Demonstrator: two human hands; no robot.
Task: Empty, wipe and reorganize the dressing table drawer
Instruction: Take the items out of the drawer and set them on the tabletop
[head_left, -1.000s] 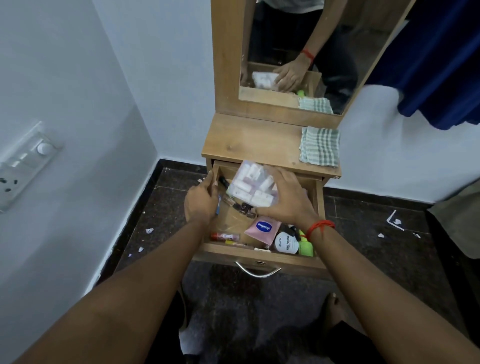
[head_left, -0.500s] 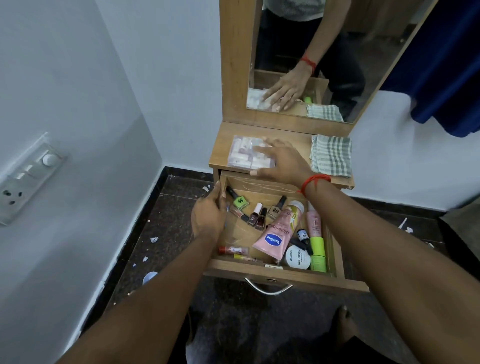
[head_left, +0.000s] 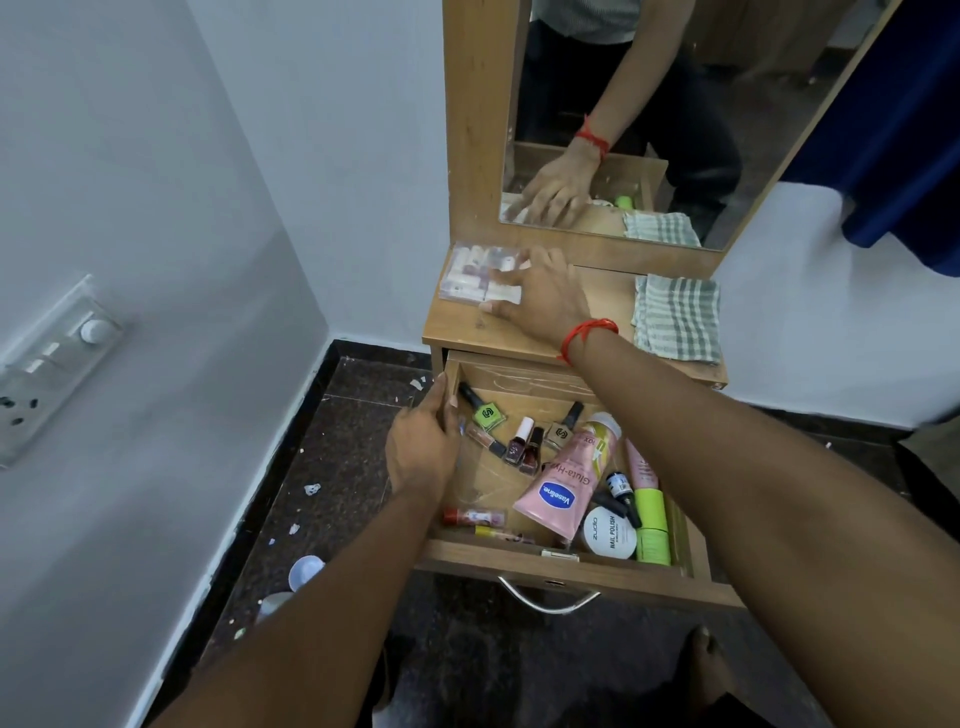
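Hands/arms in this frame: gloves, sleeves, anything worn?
No gloves on the left hand or the right hand, and no rings that I can see. Both forearms are bare, with no sleeves in view. A red thread band is wound round the right wrist. Nothing is worn on the left wrist.

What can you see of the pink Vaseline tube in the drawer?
The pink Vaseline tube is a soft-looking plastic squeeze tube with a blue oval logo and Gluta-Hya lettering. It lies flat and diagonal in the open drawer, pale cap toward the back, crimped end toward the front beside a white Zudio jar. Cap on.
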